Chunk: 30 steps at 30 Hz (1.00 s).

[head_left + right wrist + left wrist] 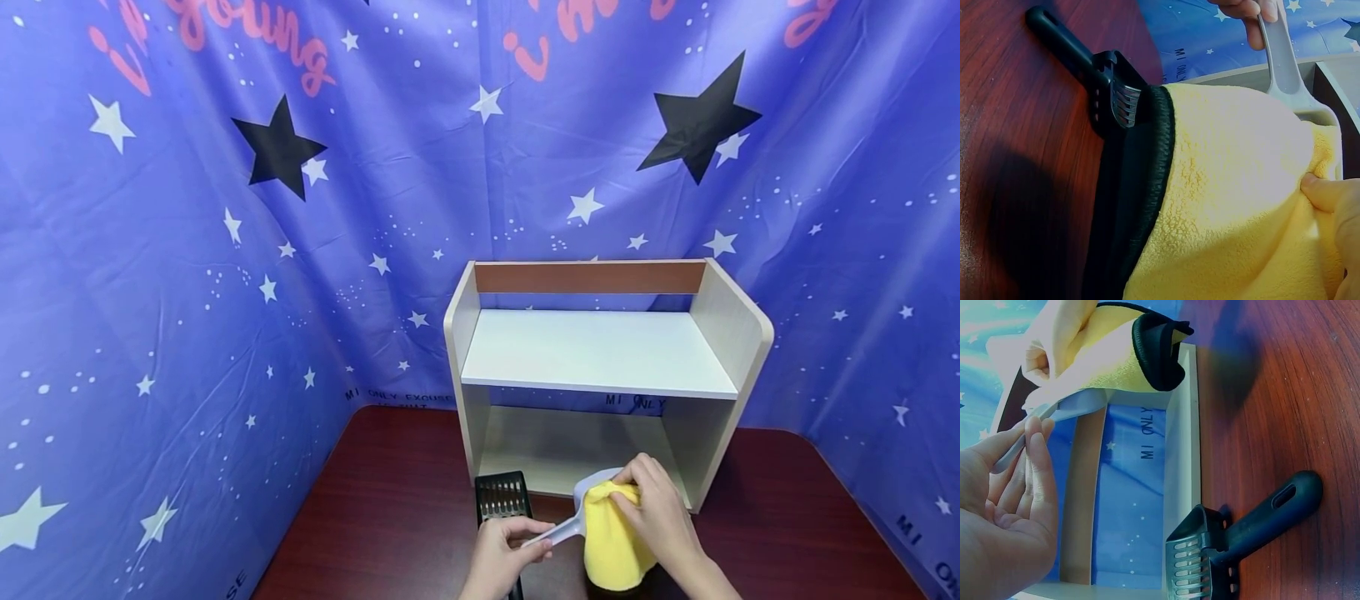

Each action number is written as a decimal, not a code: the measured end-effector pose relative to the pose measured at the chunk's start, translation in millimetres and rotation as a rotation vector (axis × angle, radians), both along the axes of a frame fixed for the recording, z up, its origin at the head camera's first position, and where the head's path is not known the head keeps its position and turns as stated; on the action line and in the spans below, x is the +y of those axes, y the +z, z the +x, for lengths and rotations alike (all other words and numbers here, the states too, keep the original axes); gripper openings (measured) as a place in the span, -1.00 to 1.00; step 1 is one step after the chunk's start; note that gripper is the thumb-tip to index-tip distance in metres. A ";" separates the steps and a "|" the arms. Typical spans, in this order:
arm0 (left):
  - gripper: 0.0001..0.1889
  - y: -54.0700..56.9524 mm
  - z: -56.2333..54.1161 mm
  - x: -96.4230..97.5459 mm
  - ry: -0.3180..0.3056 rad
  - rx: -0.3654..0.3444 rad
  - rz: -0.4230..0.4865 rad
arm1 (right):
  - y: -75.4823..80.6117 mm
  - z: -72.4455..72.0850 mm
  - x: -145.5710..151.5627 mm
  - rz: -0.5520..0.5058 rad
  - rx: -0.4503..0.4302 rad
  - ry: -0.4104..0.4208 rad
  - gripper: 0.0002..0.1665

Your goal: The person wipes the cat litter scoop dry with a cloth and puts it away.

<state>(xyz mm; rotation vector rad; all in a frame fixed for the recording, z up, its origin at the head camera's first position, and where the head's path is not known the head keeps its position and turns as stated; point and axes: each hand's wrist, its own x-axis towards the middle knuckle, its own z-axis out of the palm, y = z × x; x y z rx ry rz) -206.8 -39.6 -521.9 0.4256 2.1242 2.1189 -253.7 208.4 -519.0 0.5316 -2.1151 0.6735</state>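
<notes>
My left hand pinches the handle of a pale grey scoop between thumb and fingers. Its head is tilted up above the table, and a yellow cloth with a black edge hangs over it. With thumb and fingertips my right hand grips the cloth against the rim of the scoop head. In the right wrist view the cloth covers most of that head, while the handle shows above. A black slotted scoop lies on the table, near my left hand and apart from it.
Behind the hands stands a pale two-level shelf unit with a brown back rail. Its lower front edge is close to the black scoop. The dark red wooden table ends at a blue star-patterned curtain at the back and sides.
</notes>
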 end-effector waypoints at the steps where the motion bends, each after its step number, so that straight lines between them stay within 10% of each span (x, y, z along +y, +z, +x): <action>1: -0.81 0.2 0.5 -0.4 -0.002 0.001 0.003 | -0.1 0.0 0.5 0.001 -0.002 -0.002 -0.49; 30: -0.76 -8.8 0.1 -34.4 -0.029 0.009 0.004 | 0.4 2.5 16.1 -0.051 -0.049 -0.022 -0.53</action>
